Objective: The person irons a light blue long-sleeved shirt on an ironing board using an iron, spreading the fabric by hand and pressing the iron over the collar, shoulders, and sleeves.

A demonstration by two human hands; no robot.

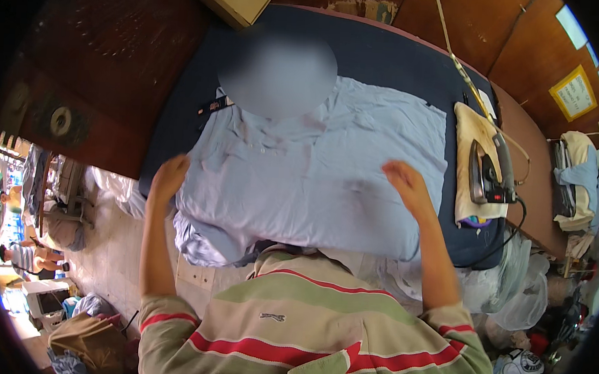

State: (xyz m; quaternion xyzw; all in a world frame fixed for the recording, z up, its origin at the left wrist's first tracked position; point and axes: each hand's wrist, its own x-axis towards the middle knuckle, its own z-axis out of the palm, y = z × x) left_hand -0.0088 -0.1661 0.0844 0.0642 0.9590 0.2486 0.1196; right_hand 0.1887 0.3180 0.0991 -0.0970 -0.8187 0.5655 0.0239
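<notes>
Spread on the dark-blue padded table, the light-blue cloth shirt has your left hand at its left edge, your right hand over its right half, finger closure indeterminable on both.

Both hands held well apart

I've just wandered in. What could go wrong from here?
The iron's black cord loops by the right edge of the table, so a snag might drag the iron off.
If the iron is hot, which I can't tell, it could scorch the cream cloth under it.
The light-blue garment reaches the near edge, so it might slide off.
</notes>
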